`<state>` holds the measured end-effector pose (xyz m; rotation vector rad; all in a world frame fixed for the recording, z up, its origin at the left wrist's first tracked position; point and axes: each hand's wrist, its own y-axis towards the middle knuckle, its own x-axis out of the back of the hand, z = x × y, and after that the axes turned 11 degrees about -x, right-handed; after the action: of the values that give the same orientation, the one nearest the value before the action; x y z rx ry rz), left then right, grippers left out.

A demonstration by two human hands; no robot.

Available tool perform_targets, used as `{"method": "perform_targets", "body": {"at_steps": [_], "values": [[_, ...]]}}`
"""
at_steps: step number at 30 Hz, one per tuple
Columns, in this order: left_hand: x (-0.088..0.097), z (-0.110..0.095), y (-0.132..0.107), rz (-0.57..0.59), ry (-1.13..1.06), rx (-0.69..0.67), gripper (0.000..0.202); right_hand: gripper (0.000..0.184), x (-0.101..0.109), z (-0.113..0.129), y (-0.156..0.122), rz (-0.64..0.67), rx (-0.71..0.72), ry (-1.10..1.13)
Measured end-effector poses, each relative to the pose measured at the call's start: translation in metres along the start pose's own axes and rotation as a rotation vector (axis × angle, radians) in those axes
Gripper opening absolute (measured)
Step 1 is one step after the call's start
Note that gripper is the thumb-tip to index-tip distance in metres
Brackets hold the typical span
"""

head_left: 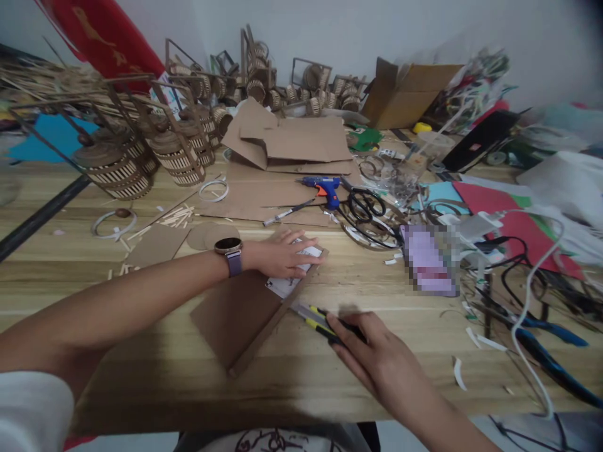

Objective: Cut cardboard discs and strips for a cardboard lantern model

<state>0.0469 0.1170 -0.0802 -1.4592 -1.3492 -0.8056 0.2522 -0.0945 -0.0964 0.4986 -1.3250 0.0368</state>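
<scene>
The desk (353, 282) has a pale top with wood grain streaking across it, and it backs onto a plain, whitish wall (358, 25). Shadow darkens its near edge. The person's left hand (285, 254) lies flat with fingers spread, pressing on a brown cardboard piece (235, 314) and the white paper (277, 285) on it, near the desk's front middle. The right hand has its grip closed round a yellow-and-black knife (315, 320), blade at the cardboard's right edge.

Behind, a blue glue gun (330, 188) rests on flat cardboard, with folded cardboard sheets (306, 138) beyond. Slatted, lidded buckets (176, 160) with tall frames stand at the left, and smaller ones crowd along the wall beside an open box (396, 100). A red banner (103, 44) slants in the far left corner; pale sticks (176, 216) lie scattered nearer. The right side is cluttered: red sheets (494, 213), a white cable (514, 323), a blue-handled tool (556, 364) and a lilac object (428, 260), blurred by pixels.
</scene>
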Motion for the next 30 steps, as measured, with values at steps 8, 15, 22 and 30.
{"method": "perform_targets", "body": {"at_steps": [8, 15, 22, 30], "values": [[-0.001, 0.000, 0.001, 0.023, -0.007, 0.016, 0.065, 0.041, 0.001, 0.017, -0.002, 0.022, 0.011, 0.026], [-0.004, 0.003, 0.003, -0.011, -0.039, 0.023, 0.069, 0.042, -0.002, 0.028, -0.010, 0.003, 0.041, -0.009], [-0.002, 0.001, 0.004, -0.004, -0.053, 0.034, 0.068, 0.040, -0.002, 0.040, -0.010, -0.029, 0.066, 0.005], [-0.004, 0.004, 0.006, 0.006, -0.039, 0.037, 0.070, 0.040, -0.004, 0.051, -0.014, -0.018, 0.123, 0.043]]}}
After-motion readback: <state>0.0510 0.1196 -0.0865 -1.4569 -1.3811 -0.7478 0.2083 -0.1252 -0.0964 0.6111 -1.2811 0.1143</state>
